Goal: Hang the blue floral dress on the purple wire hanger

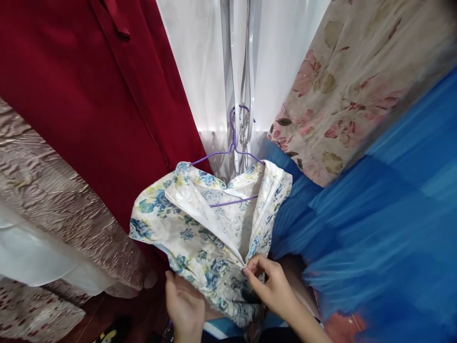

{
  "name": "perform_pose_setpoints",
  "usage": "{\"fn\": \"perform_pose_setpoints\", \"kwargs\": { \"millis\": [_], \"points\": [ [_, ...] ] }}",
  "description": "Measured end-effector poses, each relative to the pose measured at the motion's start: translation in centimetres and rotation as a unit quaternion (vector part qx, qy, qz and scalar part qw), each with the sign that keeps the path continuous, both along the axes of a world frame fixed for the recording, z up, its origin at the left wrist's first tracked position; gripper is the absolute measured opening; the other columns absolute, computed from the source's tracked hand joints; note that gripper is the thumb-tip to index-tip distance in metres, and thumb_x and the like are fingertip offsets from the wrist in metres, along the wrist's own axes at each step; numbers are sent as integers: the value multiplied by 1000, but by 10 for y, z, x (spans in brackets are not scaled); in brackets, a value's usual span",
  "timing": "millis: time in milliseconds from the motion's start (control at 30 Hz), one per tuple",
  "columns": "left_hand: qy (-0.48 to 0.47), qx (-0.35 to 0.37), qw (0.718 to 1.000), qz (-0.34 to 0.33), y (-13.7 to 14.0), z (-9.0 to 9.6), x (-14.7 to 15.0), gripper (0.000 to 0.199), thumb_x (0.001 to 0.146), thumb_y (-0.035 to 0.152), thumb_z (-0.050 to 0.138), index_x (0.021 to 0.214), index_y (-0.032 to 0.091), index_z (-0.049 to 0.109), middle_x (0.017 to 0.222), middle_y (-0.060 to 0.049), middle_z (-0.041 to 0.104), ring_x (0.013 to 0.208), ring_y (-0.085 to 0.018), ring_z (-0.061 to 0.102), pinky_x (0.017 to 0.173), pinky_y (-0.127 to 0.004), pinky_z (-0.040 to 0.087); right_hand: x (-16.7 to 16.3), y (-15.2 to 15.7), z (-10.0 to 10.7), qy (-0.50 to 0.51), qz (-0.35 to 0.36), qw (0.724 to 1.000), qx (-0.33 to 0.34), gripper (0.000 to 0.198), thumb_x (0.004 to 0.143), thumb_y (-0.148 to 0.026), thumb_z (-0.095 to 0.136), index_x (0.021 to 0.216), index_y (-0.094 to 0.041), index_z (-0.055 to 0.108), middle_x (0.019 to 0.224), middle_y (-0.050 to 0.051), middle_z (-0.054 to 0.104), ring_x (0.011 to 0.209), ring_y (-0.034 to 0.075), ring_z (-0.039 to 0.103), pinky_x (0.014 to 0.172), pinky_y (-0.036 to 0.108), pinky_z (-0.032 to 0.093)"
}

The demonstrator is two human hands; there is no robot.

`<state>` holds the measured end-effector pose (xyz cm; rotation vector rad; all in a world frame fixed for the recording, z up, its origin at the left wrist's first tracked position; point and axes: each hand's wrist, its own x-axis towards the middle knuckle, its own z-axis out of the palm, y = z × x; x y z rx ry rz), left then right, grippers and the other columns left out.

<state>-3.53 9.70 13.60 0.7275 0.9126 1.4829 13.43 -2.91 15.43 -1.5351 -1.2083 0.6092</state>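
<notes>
A white garment with blue, green and yellow flowers [200,238] hangs on a thin purple hanger [233,143]. Its front opening is parted in a V, with the pale lining showing inside. At the bottom of the V, the thumb and forefinger of my right hand [273,286] pinch the zipper [244,267]; the pull itself is mostly covered by the fingertips. My left hand [183,307] is at the garment's lower left edge, thumb up and apart. Its other fingers reach behind the fabric and are partly hidden, with no grip on anything visible.
A red garment [89,95] and a textured beige one [53,200] hang on the left. White cloth [193,57] with white straps [233,62] is behind the hanger. On the right hang a floral beige cloth [342,95] and a blue tulle garment [385,228].
</notes>
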Motion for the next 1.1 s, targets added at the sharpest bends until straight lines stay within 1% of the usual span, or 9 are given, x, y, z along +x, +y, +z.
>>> {"fn": "perform_pose_setpoints", "kwargs": {
  "millis": [133,200,267,333,433,533,800,933,1100],
  "points": [
    [43,73,989,119,-9,-6,-15,22,76,35,74,87,17,66,81,0,59,74,-12,54,66,-20,44,5,-2,6,-46,45,997,32,13,93,-25,60,82,-18,62,66,-1,61,58,12,58,59,21,43],
    [166,148,975,23,-28,-7,-10,18,79,29,73,92,18,67,88,-2,62,81,-15,58,71,-22,46,11,2,12,-92,75,992,49,13,94,-25,59,84,-18,63,66,-1,62,57,12,58,58,21,42],
    [284,197,927,-148,-45,-5,2,22,83,28,71,103,19,67,98,-5,66,91,-20,62,78,-26,49,18,8,21,-145,119,981,47,13,95,-27,57,89,-18,64,69,0,65,59,12,60,59,23,42],
    [341,233,878,-241,-53,-3,17,22,89,26,66,110,20,64,102,-6,67,96,-22,63,83,-29,50,25,14,31,-197,164,966,26,13,98,-28,55,93,-19,64,74,1,68,62,13,62,61,24,42],
    [347,281,863,-237,-52,-2,34,7,97,25,55,94,19,59,88,-2,63,86,-17,61,79,-26,47,36,19,48,-261,192,946,3,12,99,-27,52,95,-21,62,80,1,70,68,15,65,64,24,42],
    [358,308,844,-255,-47,0,42,16,98,25,51,83,19,52,78,0,54,75,-14,55,72,-23,44,52,27,71,-292,178,940,17,13,100,-27,51,96,-21,61,80,1,70,68,14,66,63,24,42],
    [449,320,761,-342,-40,11,26,20,96,22,49,76,19,44,75,0,51,72,-15,52,68,-24,39,98,97,170,-334,8,924,183,16,97,-33,59,92,-18,64,73,2,68,60,13,58,61,24,39],
    [439,283,789,-325,-33,-6,15,22,94,25,52,74,19,48,73,-1,55,71,-17,56,68,-26,43,89,114,189,-247,-27,943,222,14,91,-32,66,88,-19,67,69,-1,65,59,12,53,63,24,37],
    [369,249,860,-251,-20,-5,19,13,90,32,64,94,20,68,88,-7,71,85,-25,67,78,-33,53,62,103,163,-2,-70,969,237,20,84,-38,73,83,-18,69,62,-1,64,57,13,54,58,25,40]
  ]
}}
